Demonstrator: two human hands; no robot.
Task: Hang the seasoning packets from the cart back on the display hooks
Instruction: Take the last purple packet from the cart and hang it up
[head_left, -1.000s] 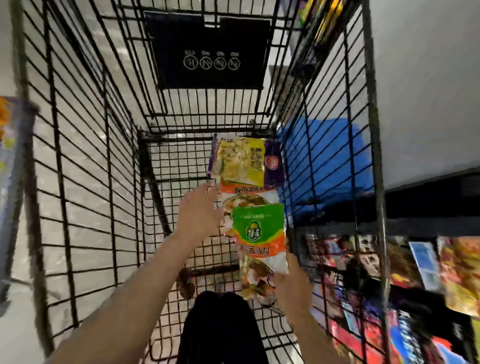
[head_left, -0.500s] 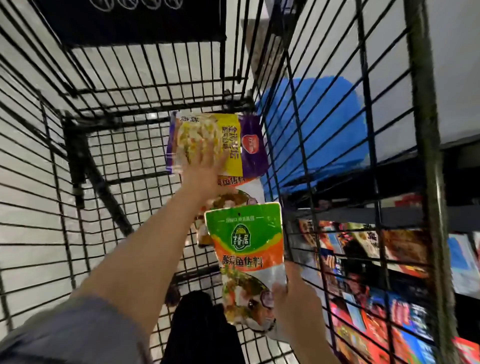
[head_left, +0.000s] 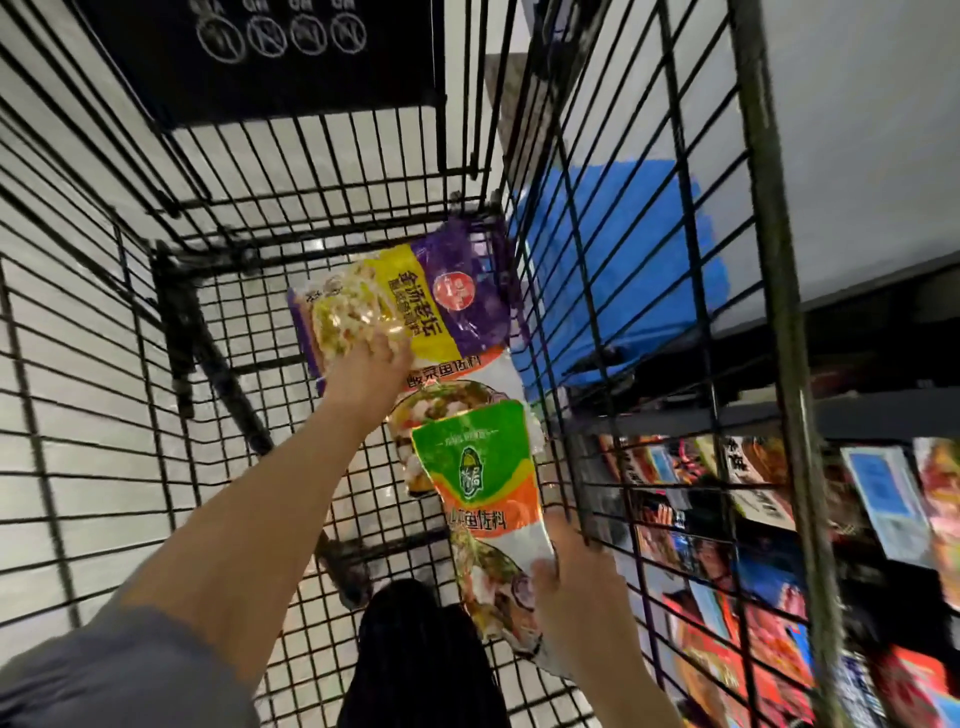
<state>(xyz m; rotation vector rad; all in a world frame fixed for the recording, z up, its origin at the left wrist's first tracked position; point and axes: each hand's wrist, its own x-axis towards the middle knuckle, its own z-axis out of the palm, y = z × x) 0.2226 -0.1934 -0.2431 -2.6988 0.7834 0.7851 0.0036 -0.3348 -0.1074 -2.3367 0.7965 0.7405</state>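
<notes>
Left hand (head_left: 366, 364) grasping purple-yellow packet (head_left: 415, 301) inside cart (head_left: 649, 291); fingertips hidden behind it. Right hand (head_left: 576, 597) pinching green-orange packet (head_left: 488, 499), its bottom edge covered. Third packet (head_left: 457, 395) mostly hidden between.

Viewpoint: single head-worn wide-angle camera, above the cart (head_left: 322, 218)
Facing: forward and steeply down into the wire basket
Nearness: close; forearms reach in from the near edge
Right side: display shelves (head_left: 779, 545) seen through the cart's wall

Left hand (head_left: 371, 364) now grips purple-yellow packet (head_left: 415, 306), lifting its edge.
</notes>
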